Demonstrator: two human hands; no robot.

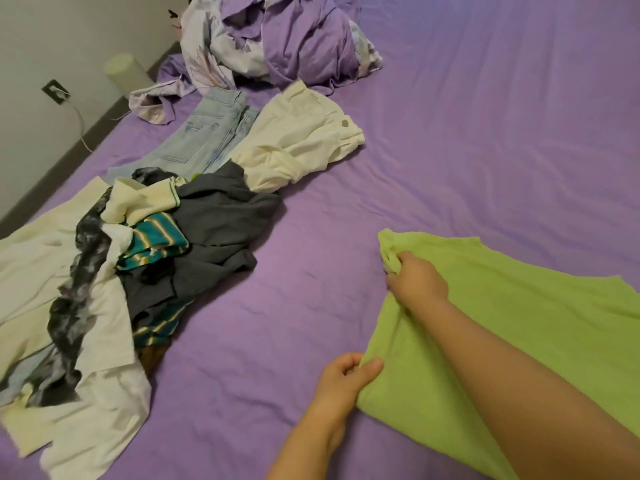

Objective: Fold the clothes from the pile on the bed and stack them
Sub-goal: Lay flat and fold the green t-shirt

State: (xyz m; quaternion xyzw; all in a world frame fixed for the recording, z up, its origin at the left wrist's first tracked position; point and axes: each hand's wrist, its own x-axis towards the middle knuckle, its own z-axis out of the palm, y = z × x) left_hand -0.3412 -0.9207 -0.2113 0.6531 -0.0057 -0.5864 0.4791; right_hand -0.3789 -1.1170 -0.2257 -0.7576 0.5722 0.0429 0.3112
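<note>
While the lime-green garment (519,327) lies spread flat on the purple bed (485,150), both hands grip its left edge. The right hand (417,280), its arm crossing over the cloth, has its fingers curled round a bunched corner at the far end of that edge. The left hand (343,379), nearer the person, pinches the cloth's near corner between thumb and fingers. Well to the left of both hands sits the unfolded pile of clothes (114,271): a white shirt, a grey-and-black tie-dye piece, a teal striped top and a dark grey garment tangled together. Beyond the pile, farther from the hands, 2 pieces lie side by side and touching: light blue jeans (201,136) and a cream pair of trousers (301,133). Past those, a crumpled purple and floral duvet (277,39) is heaped at the far end of the bed.
</note>
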